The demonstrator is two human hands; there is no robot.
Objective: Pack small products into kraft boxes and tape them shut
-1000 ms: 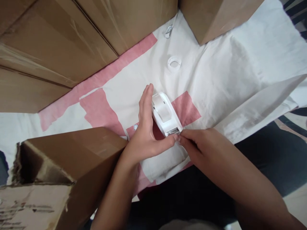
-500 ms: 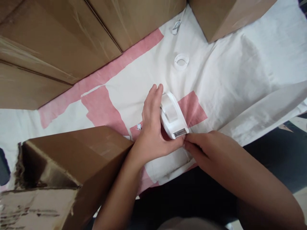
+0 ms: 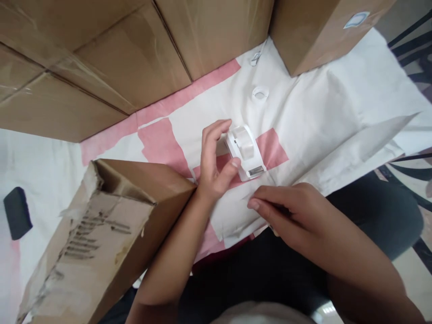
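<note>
A white tape dispenser (image 3: pixel 255 158) with a roll of clear tape in it stands on the cloth, its metal cutting edge facing me. My left hand (image 3: pixel 215 164) holds it from the left side, fingers curled at its far end and thumb against its near side. Just below the cutter, apart from the dispenser, my right hand (image 3: pixel 290 209) is closed in a pinch. A faint, see-through strip of tape (image 3: pixel 243 197) shows at its fingertips.
White cloth with pink patches (image 3: pixel 158 141) covers the surface. Stacked cardboard boxes (image 3: pixel 135 58) line the back, another box (image 3: pixel 313 31) stands at upper right. A worn box (image 3: pixel 111 225) is beside my left arm. A white ring (image 3: pixel 260 94) and a dark block (image 3: pixel 18 213) lie around.
My right hand has come away from the cutter, down and slightly left. The left thumb has moved from in front of the cutter to the dispenser's side. The view has shifted.
</note>
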